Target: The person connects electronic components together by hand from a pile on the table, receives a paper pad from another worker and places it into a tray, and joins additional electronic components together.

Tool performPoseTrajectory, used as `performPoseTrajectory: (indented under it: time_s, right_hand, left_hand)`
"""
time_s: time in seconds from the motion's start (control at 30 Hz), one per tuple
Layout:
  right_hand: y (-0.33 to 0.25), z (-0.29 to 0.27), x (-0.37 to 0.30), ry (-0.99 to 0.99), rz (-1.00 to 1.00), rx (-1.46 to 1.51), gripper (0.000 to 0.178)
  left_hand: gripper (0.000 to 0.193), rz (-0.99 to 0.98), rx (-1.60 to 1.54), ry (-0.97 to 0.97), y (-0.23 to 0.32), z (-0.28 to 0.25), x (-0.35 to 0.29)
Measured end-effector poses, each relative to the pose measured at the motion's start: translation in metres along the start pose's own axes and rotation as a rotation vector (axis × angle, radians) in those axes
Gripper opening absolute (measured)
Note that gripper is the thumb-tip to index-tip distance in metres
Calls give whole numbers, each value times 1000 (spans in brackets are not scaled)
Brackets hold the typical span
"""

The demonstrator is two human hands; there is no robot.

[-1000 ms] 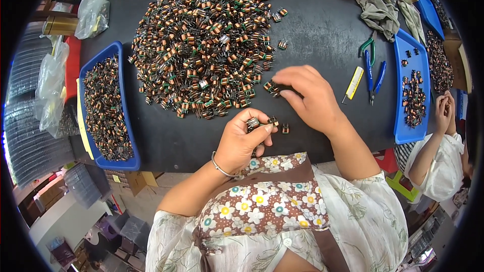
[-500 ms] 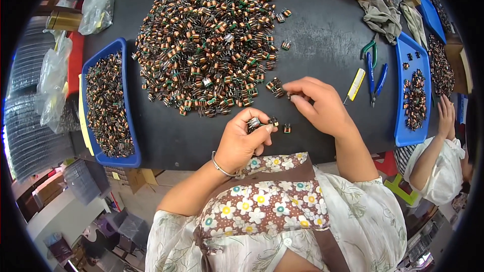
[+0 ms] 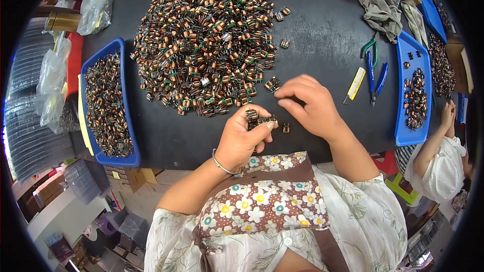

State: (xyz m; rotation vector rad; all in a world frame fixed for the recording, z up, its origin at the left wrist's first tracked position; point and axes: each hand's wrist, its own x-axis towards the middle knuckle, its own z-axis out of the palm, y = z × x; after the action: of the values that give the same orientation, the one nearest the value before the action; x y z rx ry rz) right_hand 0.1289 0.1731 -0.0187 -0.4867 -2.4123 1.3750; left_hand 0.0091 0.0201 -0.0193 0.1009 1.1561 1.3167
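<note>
A large heap of small copper-wound coils (image 3: 209,40) covers the middle of the black table (image 3: 322,45). My left hand (image 3: 242,138) is closed around a short row of these coils (image 3: 259,117) near the table's front edge. Just to its right, my right hand (image 3: 310,103) hovers with fingers curled, fingertips pinching toward a few loose coils (image 3: 273,83) at the heap's edge. One single coil (image 3: 286,128) lies on the table between both hands.
A blue tray (image 3: 123,106) full of coils stands at the left, another blue tray (image 3: 403,90) at the right. Blue-handled cutters (image 3: 375,78), green pliers (image 3: 368,46) and a yellow tool (image 3: 356,84) lie between. Another person (image 3: 438,156) sits at the right. Plastic bags (image 3: 55,80) lie far left.
My right hand has slid right and back from the heap's edge toward my left hand. My left hand keeps its coils and has barely moved.
</note>
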Motion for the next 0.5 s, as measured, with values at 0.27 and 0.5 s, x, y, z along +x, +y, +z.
performPoseTrajectory:
  time_s: [0.27, 0.5]
  right_hand:
    - [4, 9, 7, 106, 27, -215, 19]
    - [-6, -3, -4, -172, 161, 413, 17]
  left_hand:
    - [15, 33, 62, 32, 1, -2, -3]
    - [15, 51, 57, 43, 2, -3, -4]
